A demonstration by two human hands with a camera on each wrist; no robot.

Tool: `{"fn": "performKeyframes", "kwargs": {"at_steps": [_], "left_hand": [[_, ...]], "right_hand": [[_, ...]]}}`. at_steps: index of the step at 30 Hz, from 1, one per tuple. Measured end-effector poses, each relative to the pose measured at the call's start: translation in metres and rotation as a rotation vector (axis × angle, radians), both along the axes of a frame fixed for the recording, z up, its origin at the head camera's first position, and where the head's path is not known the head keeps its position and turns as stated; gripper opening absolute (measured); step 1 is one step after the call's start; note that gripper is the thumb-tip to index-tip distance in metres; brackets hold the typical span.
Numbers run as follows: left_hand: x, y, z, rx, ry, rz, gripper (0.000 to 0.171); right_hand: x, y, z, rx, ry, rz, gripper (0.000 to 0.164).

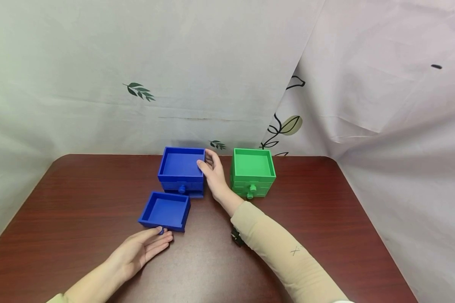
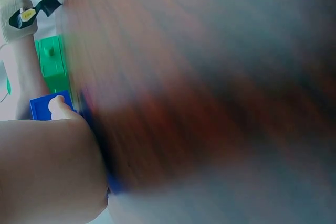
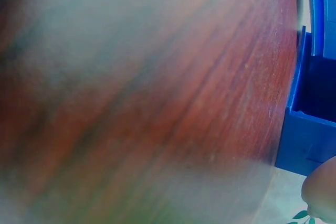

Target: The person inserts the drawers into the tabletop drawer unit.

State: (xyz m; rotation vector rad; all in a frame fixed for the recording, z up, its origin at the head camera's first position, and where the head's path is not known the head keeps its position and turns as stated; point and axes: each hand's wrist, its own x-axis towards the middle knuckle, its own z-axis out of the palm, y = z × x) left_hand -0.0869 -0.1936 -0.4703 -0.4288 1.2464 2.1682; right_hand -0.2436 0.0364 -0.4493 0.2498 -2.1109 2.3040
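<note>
A blue drawer [image 1: 166, 211] lies pulled out at the left of the table, in front of the blue drawer box [image 1: 183, 164]. My left hand [image 1: 136, 251] pinches its small round knob [image 1: 161, 231] with thumb against fingers, palm turned up. At the box's right side, my right hand [image 1: 215, 174] grips the wall, thumb over the top rim. The box has a shallow open top, a closed upper drawer with a knob [image 1: 182, 189] and a vacant lower slot. In the right wrist view, the thumb [image 3: 321, 190] shows beside the blue box [image 3: 299, 142].
A green drawer box [image 1: 253, 163] with two knobs stands right of the right hand, its drawers closed. Under the right forearm shows a dark strap [image 1: 236, 236]. The brown table [image 1: 311, 227] ends at a white cloth backdrop [image 1: 212, 71] with leaf prints.
</note>
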Motion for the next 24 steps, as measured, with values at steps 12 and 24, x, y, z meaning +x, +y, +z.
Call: {"fn": "performKeyframes", "kwargs": {"at_steps": [12,24], "left_hand": [[-0.002,0.012,-0.001,-0.015,0.011,-0.033,0.017],[-0.005,0.026,0.001,-0.087,0.004,-0.02,0.038]], "right_hand": [[0.0,0.002,0.0,-0.005,-0.007,0.014,0.06],[-0.003,0.0,-0.003,-0.008,-0.014,0.0,0.059]]}}
